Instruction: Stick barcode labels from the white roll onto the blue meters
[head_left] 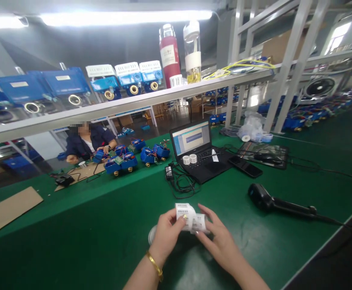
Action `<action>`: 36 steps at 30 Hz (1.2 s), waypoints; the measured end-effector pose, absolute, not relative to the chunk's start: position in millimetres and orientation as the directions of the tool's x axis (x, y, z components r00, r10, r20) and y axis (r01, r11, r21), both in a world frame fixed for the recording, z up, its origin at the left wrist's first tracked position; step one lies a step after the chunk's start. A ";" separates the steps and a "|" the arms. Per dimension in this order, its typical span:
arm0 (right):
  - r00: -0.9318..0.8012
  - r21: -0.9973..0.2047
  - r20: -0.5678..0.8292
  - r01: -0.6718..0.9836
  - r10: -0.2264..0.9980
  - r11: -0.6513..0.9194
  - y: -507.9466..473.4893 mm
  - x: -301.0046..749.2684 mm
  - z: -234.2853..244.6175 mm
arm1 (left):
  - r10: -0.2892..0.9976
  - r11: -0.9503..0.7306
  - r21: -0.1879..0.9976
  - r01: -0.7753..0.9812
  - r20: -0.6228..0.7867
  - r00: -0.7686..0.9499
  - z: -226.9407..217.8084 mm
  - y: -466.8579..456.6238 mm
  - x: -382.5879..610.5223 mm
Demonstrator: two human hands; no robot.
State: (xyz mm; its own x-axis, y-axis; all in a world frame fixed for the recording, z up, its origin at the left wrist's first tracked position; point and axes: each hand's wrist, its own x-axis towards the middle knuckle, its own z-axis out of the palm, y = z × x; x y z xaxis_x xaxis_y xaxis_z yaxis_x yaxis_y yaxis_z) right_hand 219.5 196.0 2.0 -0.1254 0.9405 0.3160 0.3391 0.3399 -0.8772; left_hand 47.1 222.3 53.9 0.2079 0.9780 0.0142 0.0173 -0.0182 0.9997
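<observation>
A small roll of white printed labels (191,216) is held over the green table (103,225) near its front edge. My left hand (166,233), with a gold bracelet on the wrist, grips the roll's left side between thumb and fingers. My right hand (216,235) pinches the loose strip of labels on the right side. A bit of white roll shows under my left hand.
A black handheld scanner (269,201) lies to the right with its cable. Behind stand an open laptop (198,151), a phone (245,166), several blue meters (133,157) and a cardboard sheet (7,209). A person sits across the table at left. A shelf carries meters and two bottles.
</observation>
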 end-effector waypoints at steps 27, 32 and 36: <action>-0.248 -0.900 0.304 0.243 0.920 0.363 190.3 200.1 5.8 | 0.992 0.037 0.989 -0.143 -0.019 0.124 53.8 216.1 33.0; -0.256 -0.967 0.229 -0.167 0.939 0.191 188.3 214.8 22.9 | 0.993 0.070 0.985 -0.156 -0.055 0.100 50.6 221.7 23.3; 0.067 -0.915 0.116 -0.381 0.991 0.133 200.4 213.1 23.0 | 0.977 0.114 0.984 -0.137 -0.087 0.195 46.9 214.0 27.9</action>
